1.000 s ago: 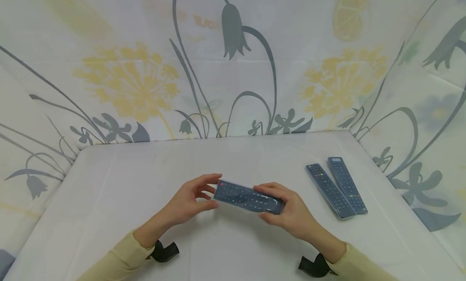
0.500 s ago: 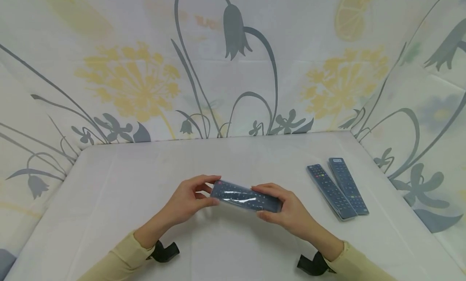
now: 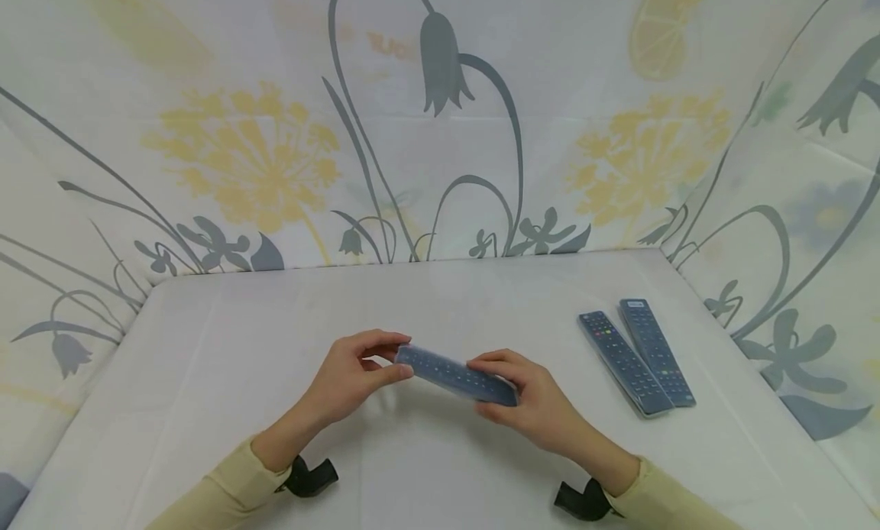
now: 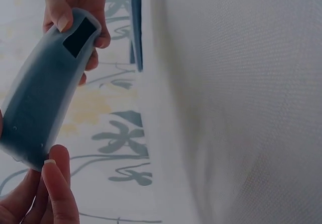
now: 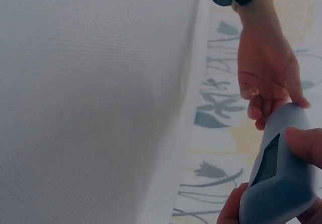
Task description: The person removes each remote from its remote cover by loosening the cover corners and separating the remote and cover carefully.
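A dark remote control [image 3: 450,373] in a clear plastic cover is held above the table, slanting down to the right in the head view. My left hand [image 3: 357,373] pinches its left end between thumb and fingers. Around the right end, my right hand [image 3: 525,396] grips it, thumb on the near edge and fingers on the far one. From below, the left wrist view shows the smooth back of the remote [image 4: 45,93] with a dark rectangular patch close to the right hand [image 4: 75,7]. That patch also shows in the right wrist view, with the left hand [image 5: 269,63] beyond.
Two more covered remotes lie at the right of the white table [image 3: 275,316]: the nearer remote [image 3: 626,362] partly overlaps the farther remote [image 3: 656,350]. A flower-patterned cloth [image 3: 440,156] stands behind the table and along its sides.
The held remote has shifted slightly left and tipped, so its button face looks narrower. The right hand moved left with it, and the left hand's fingers closed onto the left end.
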The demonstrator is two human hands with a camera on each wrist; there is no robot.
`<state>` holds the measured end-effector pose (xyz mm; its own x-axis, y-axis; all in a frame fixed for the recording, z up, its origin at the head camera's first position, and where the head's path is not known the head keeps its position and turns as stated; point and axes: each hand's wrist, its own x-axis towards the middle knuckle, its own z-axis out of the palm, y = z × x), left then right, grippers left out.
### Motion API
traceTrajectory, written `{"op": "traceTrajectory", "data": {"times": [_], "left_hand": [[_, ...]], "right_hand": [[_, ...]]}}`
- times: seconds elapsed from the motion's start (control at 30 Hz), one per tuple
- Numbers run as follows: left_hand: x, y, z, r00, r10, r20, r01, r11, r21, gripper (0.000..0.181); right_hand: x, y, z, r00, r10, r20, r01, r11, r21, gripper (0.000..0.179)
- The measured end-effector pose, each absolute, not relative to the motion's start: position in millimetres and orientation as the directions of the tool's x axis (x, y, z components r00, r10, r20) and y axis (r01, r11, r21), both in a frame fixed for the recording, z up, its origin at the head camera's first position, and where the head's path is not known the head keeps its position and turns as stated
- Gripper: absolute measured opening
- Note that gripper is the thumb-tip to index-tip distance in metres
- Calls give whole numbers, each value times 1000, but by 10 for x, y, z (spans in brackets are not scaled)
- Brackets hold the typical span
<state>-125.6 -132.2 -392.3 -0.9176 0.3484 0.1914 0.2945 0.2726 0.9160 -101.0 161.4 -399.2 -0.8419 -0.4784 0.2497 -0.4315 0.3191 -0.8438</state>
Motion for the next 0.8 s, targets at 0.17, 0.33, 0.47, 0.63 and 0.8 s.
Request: {"op": "traceTrajectory", "data": {"times": [0.17, 0.33, 0.47, 0.63, 0.8], "left_hand": [[-1250, -1325, -3914, -927, 323, 188, 278, 260, 924, 37], [-1248, -1336, -3889, -923, 325, 207, 287, 220, 932, 38], [-1248, -1336, -3859, -914, 327, 239, 311, 188, 932, 37], [-1262, -1322, -3832, -911, 295, 287, 349, 184, 919, 31], [-1272, -1295, -3808, -912, 263, 315, 368, 183, 912, 26]], "right_hand": [[-1000, 1579, -4005, -845, -485, 227, -401, 292, -869, 41], [-996, 1545, -4013, -851, -491, 185, -334, 235, -913, 40], [-994, 1516, -4005, -854, -497, 154, -283, 194, -939, 38], [-998, 1482, -3998, -846, -518, 123, -244, 173, -954, 34], [-994, 1449, -4008, -844, -529, 82, -213, 192, -958, 30]]}}
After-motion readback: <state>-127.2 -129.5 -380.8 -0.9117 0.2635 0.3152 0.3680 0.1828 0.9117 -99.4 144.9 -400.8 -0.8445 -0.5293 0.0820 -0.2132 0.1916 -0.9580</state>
